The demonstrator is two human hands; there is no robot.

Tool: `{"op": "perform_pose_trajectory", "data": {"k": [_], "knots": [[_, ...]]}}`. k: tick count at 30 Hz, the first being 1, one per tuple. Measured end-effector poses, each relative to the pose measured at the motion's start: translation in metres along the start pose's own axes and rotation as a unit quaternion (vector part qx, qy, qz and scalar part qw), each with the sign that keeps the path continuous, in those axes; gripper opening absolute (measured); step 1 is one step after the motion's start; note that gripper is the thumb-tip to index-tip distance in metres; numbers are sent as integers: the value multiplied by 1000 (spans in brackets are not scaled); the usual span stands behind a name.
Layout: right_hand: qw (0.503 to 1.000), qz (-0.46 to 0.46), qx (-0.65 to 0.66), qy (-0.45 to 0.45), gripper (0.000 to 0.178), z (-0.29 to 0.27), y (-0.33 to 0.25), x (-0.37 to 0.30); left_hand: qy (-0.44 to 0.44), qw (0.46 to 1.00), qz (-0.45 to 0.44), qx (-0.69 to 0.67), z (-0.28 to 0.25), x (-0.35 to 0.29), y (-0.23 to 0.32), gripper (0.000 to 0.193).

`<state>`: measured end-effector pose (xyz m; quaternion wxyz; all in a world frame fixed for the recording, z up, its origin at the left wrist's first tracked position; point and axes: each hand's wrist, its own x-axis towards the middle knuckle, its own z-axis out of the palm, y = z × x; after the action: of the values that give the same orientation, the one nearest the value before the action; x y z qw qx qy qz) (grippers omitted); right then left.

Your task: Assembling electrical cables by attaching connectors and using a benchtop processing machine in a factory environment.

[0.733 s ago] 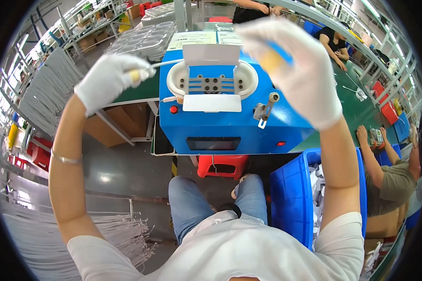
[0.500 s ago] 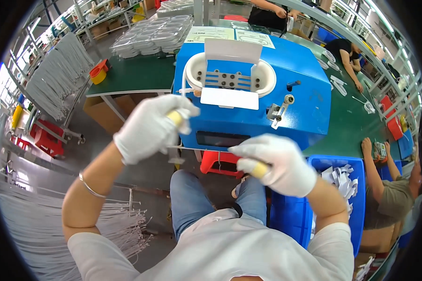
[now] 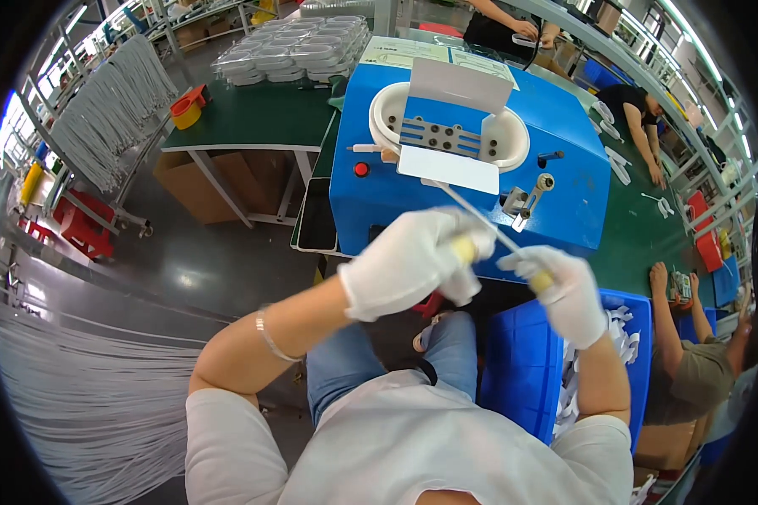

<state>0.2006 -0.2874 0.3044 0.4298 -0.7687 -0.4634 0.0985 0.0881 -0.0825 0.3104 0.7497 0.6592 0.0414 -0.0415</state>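
Note:
My right hand (image 3: 564, 290), in a white glove with a yellow fingertip band, pinches a thin white cord (image 3: 480, 215). The cord slants from under the front white flap (image 3: 448, 170) of a blue machine (image 3: 556, 126) down to those fingers. My left hand (image 3: 417, 257), gloved the same way, hovers just left of the right one, below the machine's front edge. Its fingers curl but are smeared by motion, so whether they hold anything cannot be made out. On the machine top, a white oval trough (image 3: 387, 105) surrounds a slotted metal plate (image 3: 446, 135).
Beside my right leg, a blue bin (image 3: 514, 353) holds white scraps (image 3: 623, 341). A crank-like metal lever (image 3: 526, 198) stands on the machine. Clear plastic trays (image 3: 299, 50) and an orange tape dispenser (image 3: 189, 107) sit on the green table. White cords (image 3: 93, 396) hang at left. Co-workers sit at right.
My left hand has swung right, from the machine's left corner to near my right hand. My right hand has moved right and slightly up. The cord now stretches to my right hand.

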Motion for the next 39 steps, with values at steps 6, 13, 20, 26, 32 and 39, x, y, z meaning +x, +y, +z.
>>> {"op": "perform_pose_trajectory", "data": {"k": [6,13,20,26,32,39], "knots": [[955,-46,-244,164,15,-91,11,39,22,936,197,290,-57,-42,74,25],[866,-209,-425,160,16,-113,18,159,62,865,291,404,-48,34,147,25],[884,-379,-267,67,18,-62,-48,205,-30,799,263,540,-73,92,150,21],[786,-568,-108,219,24,-49,-56,178,90,749,212,621,-88,42,149,18],[926,-264,-160,217,17,-39,-85,123,230,657,302,651,-75,68,138,18],[993,-11,-98,71,27,-35,-42,138,233,629,439,598,-78,99,150,18]]}}
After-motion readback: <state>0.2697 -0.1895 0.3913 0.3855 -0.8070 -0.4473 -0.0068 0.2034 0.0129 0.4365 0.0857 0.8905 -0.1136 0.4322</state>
